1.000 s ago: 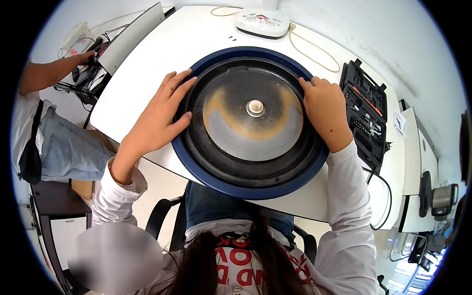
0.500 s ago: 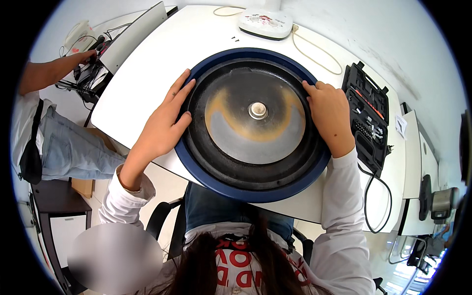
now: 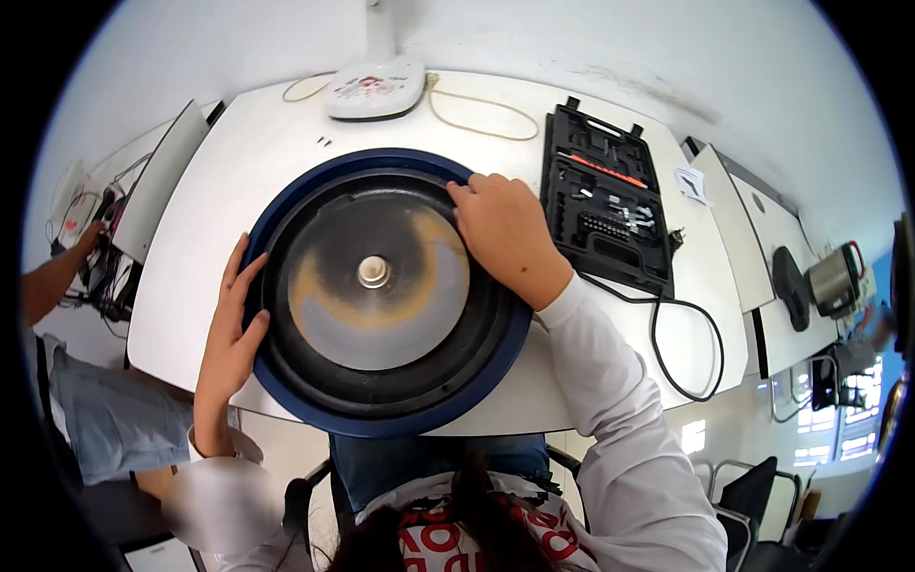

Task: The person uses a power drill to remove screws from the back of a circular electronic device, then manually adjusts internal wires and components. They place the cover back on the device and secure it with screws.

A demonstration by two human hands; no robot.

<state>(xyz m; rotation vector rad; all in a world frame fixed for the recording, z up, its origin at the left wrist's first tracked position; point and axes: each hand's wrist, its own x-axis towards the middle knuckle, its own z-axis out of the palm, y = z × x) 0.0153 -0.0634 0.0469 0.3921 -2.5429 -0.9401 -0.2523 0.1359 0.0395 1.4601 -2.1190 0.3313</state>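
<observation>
A large round electric pan base (image 3: 367, 410) with a dark blue outer rim and black inside lies on the white table (image 3: 200, 181) in front of me. At its centre sits a grey metal plate (image 3: 381, 348), marked by a brownish scorched curve, with a small silvery round knob (image 3: 374, 272) in the middle. My left hand (image 3: 229, 343) grips the left rim, its fingers over the edge and the thumb reaching the black inner side. On the upper right rim, my right hand (image 3: 510, 234) is bent over the edge, fingertips resting inside. That palm's underside is hidden.
Right of the pan base lies an open black tool case (image 3: 610, 205) with bits and sockets; a black cable (image 3: 715, 343) loops beside it. Behind stand a white device (image 3: 378, 91) with a cord and several small dark screws (image 3: 325, 141). At far left, another person's arm (image 3: 57, 276) reaches among cables.
The view has swung to the right, so the pan base and tool case appear farther left. Both my hands stay on the rim. The co-worker's arm shows lower at the left edge.
</observation>
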